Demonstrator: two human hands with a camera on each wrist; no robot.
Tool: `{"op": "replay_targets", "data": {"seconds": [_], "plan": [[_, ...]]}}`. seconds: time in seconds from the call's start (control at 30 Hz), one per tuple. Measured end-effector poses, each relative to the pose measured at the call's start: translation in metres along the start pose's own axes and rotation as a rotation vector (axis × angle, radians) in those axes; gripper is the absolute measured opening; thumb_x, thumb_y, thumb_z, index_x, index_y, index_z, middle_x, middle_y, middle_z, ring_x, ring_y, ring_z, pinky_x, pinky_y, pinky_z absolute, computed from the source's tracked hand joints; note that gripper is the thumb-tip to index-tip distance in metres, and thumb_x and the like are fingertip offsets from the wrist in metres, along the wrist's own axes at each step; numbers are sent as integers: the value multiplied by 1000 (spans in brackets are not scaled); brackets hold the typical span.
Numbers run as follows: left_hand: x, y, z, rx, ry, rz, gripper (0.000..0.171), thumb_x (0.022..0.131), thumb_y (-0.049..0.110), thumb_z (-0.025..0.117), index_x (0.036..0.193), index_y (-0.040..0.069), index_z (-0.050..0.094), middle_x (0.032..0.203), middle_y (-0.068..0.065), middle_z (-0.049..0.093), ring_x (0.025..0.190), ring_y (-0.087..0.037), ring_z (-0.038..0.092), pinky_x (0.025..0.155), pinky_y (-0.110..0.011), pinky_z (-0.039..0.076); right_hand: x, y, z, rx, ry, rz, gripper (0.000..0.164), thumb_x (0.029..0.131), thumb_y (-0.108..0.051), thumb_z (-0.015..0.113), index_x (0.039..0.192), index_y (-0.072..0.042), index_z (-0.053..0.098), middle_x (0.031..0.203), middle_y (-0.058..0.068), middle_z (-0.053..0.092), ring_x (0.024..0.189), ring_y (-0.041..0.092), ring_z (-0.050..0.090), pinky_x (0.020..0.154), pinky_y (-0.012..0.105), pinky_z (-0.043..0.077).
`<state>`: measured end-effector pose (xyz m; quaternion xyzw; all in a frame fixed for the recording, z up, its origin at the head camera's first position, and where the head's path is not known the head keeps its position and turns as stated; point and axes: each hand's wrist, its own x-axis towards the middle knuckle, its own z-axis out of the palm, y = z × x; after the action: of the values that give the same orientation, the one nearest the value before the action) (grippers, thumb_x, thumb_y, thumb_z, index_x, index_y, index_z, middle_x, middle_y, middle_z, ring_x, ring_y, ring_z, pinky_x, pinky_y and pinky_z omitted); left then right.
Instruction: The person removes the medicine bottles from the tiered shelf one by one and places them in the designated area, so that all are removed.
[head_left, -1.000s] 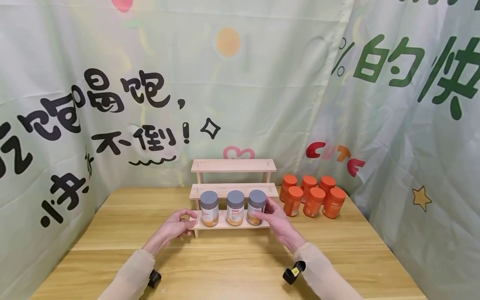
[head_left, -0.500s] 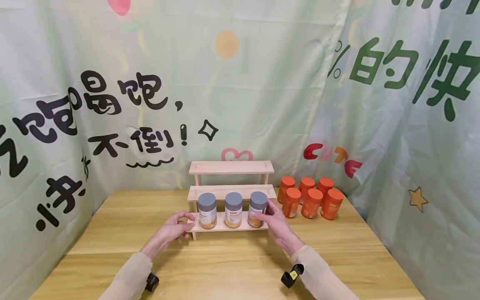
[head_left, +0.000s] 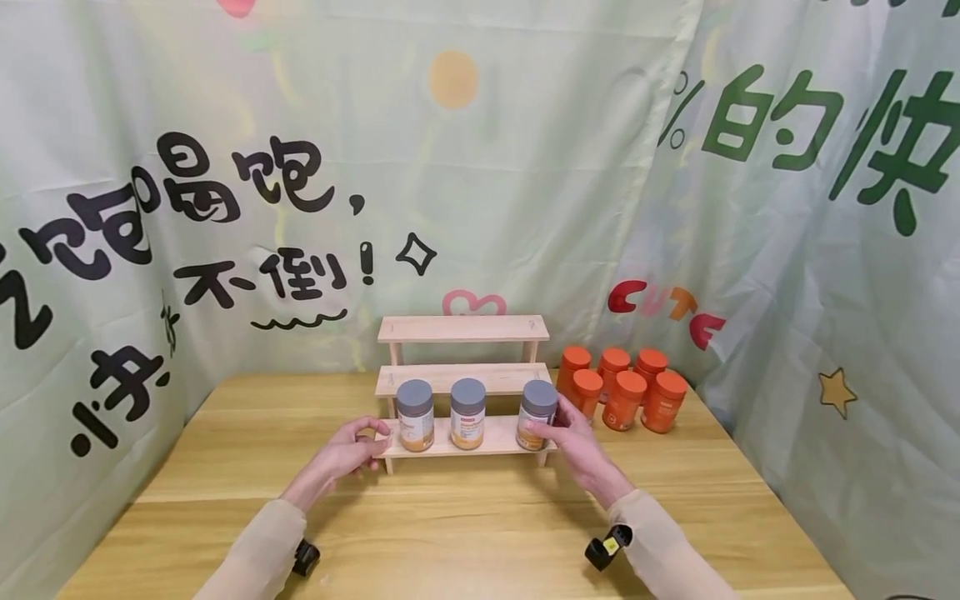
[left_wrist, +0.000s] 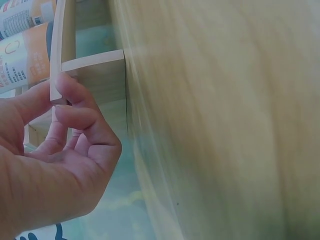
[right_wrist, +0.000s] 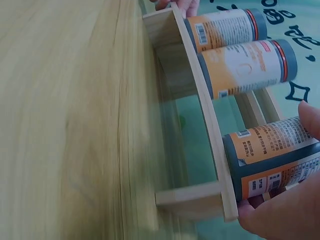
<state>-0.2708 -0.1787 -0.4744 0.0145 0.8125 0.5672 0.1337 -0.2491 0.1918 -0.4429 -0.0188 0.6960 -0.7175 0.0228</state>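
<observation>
A three-tier wooden display rack (head_left: 497,433) stands on the table, with three grey-capped supplement bottles upright on its lowest board. My left hand (head_left: 351,450) pinches the left end of that board between thumb and fingers, as the left wrist view (left_wrist: 65,145) of the hand shows close up. At the board's right end, my right hand (head_left: 583,450) grips the right bottle (head_left: 536,410) around its side. The middle bottle (head_left: 468,415) and left bottle (head_left: 416,417) stand closer together, untouched. In the right wrist view, the gripped bottle (right_wrist: 272,145) has its base at the board.
Several orange bottles with orange caps (head_left: 624,402) stand grouped in two rows right of the rack, just behind my right hand. The rack's middle tier (head_left: 465,380) and top tier (head_left: 463,328) rise behind. A printed cloth (head_left: 525,208) hangs behind the wooden table (head_left: 450,533).
My right hand has slid the right bottle rightward along the lowest board, widening its gap from the middle bottle. The left hand has stayed on the board's left end.
</observation>
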Motion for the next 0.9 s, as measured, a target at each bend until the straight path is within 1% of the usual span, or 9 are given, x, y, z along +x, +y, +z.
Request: {"op": "replay_targets", "data": {"seconds": [0.1, 0.23, 0.33, 0.47, 0.6, 0.73, 0.8, 0.9], "plan": [[-1, 0, 0, 4, -1, -3, 24, 92, 18, 66, 113, 12, 57, 77, -5, 62, 64, -18, 58, 51, -28, 42, -2, 0, -7, -43, 15, -25, 67, 85, -5, 70, 146, -10, 40, 140, 17, 50, 127, 25, 47, 113, 46, 32], [-2, 0, 0, 5, 1, -4, 23, 92, 17, 66, 113, 12, 57, 77, -6, 62, 65, -18, 59, 51, -28, 41, -6, 1, -16, -106, 28, -68, 64, 85, -6, 72, 143, -8, 44, 130, 13, 55, 113, 18, 53, 100, 35, 43], [-3, 0, 0, 2, 3, -5, 23, 92, 17, 66, 113, 12, 57, 77, -6, 62, 64, -18, 59, 50, -28, 42, -8, 1, -24, -122, 10, -78, 64, 85, -7, 73, 142, -8, 44, 128, 11, 56, 111, 16, 55, 95, 31, 46], [-3, 1, 1, -2, 5, -10, 23, 92, 16, 66, 113, 12, 57, 78, -6, 61, 63, -18, 59, 50, -27, 41, -9, 1, -35, -149, 1, -78, 66, 84, -11, 75, 143, -10, 44, 128, 11, 56, 112, 17, 55, 94, 30, 47], [-2, 2, 1, -3, 9, -15, 23, 92, 16, 65, 113, 12, 57, 79, -7, 61, 64, -18, 59, 51, -27, 41, -9, 2, -47, -181, 25, -79, 68, 83, -12, 76, 143, -11, 44, 128, 8, 57, 112, 15, 55, 94, 29, 47], [-1, 2, 0, 0, 10, -10, 22, 92, 16, 65, 113, 12, 57, 78, -6, 61, 64, -18, 59, 51, -27, 41, -10, 2, -59, -198, 27, -77, 67, 84, -12, 76, 143, -9, 44, 128, 6, 58, 111, 11, 56, 93, 26, 48], [-1, 2, 0, -1, 8, -7, 22, 92, 15, 65, 112, 12, 57, 78, -6, 61, 64, -18, 59, 50, -27, 41, -11, 2, -64, -182, 24, -63, 65, 85, -12, 75, 143, -9, 44, 127, 5, 58, 109, 10, 57, 91, 26, 49], [0, 0, 0, -5, 5, -2, 22, 92, 15, 66, 112, 12, 57, 76, -6, 61, 63, -18, 59, 50, -27, 41, -12, 3, -70, -136, 3, -41, 64, 87, -10, 72, 144, -7, 42, 127, 7, 57, 108, 10, 58, 92, 30, 51]]}}
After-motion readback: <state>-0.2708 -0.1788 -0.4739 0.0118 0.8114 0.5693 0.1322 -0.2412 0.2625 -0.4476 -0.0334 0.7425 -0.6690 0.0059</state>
